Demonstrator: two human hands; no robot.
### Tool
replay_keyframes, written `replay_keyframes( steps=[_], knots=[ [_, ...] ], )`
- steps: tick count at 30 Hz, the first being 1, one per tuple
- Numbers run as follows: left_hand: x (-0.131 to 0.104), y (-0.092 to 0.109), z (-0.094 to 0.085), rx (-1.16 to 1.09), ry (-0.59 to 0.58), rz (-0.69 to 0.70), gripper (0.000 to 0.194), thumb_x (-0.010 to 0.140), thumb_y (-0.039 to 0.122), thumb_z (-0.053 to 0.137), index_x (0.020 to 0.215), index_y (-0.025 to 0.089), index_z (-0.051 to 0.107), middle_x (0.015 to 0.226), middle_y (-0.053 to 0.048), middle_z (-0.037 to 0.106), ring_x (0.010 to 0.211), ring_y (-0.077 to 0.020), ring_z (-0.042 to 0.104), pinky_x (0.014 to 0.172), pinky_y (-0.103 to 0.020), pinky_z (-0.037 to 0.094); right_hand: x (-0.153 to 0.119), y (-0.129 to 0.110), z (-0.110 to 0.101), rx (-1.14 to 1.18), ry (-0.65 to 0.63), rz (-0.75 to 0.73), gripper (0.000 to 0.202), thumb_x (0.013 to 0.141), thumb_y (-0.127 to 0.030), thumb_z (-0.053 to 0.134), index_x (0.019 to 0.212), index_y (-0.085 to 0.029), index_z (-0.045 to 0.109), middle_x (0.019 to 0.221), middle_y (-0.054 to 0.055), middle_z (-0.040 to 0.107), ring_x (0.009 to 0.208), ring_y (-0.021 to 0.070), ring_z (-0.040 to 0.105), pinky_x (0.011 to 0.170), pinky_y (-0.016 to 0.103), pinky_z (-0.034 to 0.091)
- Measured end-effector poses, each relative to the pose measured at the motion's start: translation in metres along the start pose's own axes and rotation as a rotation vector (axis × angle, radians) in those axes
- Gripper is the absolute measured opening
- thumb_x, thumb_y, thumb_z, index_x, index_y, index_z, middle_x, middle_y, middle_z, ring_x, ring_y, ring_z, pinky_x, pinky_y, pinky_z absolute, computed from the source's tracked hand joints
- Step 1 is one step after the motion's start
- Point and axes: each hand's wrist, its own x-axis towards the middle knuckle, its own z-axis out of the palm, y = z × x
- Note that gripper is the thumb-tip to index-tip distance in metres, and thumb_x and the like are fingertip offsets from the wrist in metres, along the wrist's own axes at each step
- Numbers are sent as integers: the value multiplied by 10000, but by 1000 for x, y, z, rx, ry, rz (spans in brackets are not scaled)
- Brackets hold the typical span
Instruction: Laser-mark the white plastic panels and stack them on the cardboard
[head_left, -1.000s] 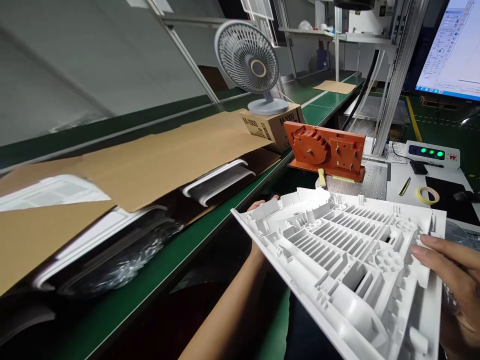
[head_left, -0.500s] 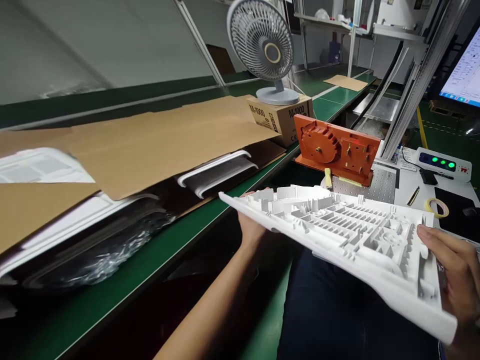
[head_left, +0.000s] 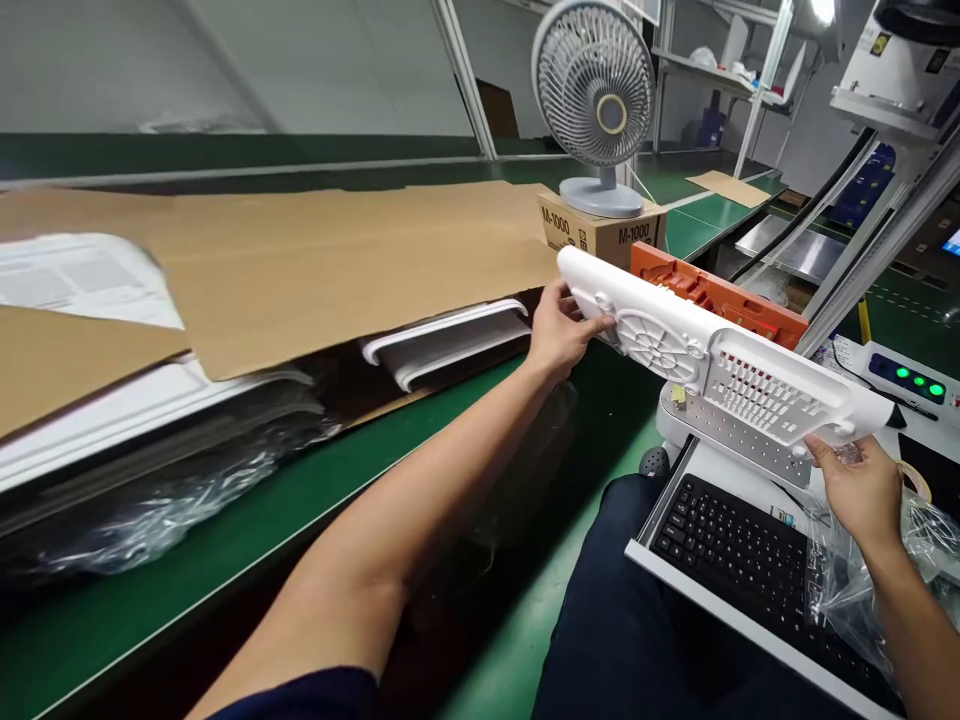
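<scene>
Your left hand (head_left: 559,330) and right hand (head_left: 859,490) pinch the panel (head_left: 712,365) by opposite ends, keeping it level above the fixture (head_left: 720,295).

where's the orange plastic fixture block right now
In the head view, the orange plastic fixture block sits right of centre, directly behind the held white moulded plastic panel, beside the brown cardboard box.

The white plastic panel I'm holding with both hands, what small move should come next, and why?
Probably lower the white plastic panel toward the orange fixture just behind it. Left hand grips its far end, right hand its near corner. It hangs in the air, smooth vented face toward you, above the perforated plate, not yet seated.
</scene>
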Motion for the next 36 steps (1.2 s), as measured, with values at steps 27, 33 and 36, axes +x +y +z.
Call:
replay_keyframes(
  steps=[27, 33, 36],
  knots=[
    [95, -53, 21, 251, -54, -55, 944, 582, 274, 1048, 1405, 178, 597, 1225, -142, 776, 1207, -395, 730, 1056, -540, 586, 96, 11, 86, 6, -21, 55, 507, 771, -704, 755, 1016, -261, 782, 808, 76, 794, 941, 404, 754, 865, 484, 514],
    [95, -44, 22, 304, -43, -58, 906, 577, 326, 1046, 1362, 180, 618, 1202, -119, 785, 1156, -381, 737, 1020, -527, 598, 103, 14, 92, 4, -21, 62, 472, 766, -697, 745, 940, -258, 733, 759, 75, 779, 967, 409, 750, 887, 492, 504],
    [100, -42, 29, 271, -58, -48, 821, 612, 295, 1025, 1316, 167, 621, 1205, -122, 778, 1175, -379, 726, 1017, -511, 597, 104, 13, 94, 6, -34, 69, 474, 772, -695, 741, 963, -262, 732, 747, 71, 777, 984, 408, 744, 907, 499, 501]
  ],
)
